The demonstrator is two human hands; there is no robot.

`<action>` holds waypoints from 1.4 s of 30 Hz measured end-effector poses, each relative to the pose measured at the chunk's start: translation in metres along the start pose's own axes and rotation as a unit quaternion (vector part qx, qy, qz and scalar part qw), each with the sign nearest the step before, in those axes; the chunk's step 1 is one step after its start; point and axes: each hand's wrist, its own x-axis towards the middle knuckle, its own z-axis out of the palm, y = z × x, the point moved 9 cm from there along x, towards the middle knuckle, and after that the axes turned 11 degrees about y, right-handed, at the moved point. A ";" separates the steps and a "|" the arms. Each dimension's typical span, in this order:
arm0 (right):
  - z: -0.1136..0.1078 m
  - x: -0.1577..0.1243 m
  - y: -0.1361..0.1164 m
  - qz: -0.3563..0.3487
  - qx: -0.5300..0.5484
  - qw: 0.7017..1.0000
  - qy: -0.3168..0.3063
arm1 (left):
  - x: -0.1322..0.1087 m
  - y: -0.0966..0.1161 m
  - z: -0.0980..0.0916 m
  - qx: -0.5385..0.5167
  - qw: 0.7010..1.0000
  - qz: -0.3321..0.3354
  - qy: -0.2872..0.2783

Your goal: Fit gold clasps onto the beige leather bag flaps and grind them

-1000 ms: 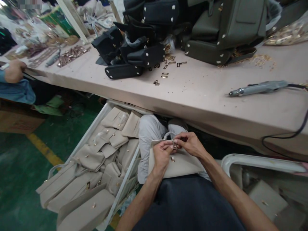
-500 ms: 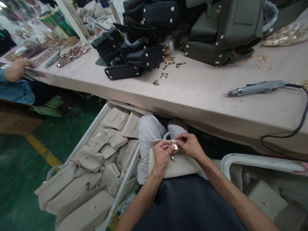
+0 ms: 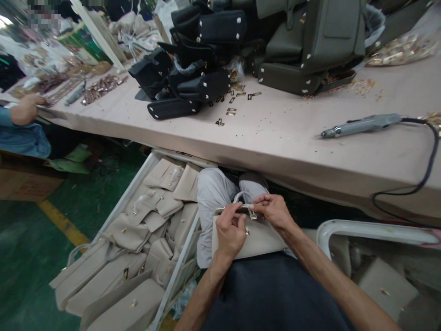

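Your right hand (image 3: pixel 274 212) pinches the metal plate (image 3: pixel 253 214), left hand (image 3: pixel 230 233) curls at the bag (image 3: pixel 258 240), hold unclear: seemingly aligning, next needing steadiness.

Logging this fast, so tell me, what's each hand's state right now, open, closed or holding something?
Left hand: fingers bent at the bag; grip cannot be told.
Right hand: closed, fingertips pinching the small metal piece.

Plain beige handbag (image 3: pixel 263 236), gold clasp (image 3: pixel 253 214).
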 end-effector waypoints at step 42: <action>-0.007 -0.048 -0.072 -0.450 -0.164 0.875 -0.063 | -0.014 -0.018 0.053 -0.067 0.976 -0.168 -0.123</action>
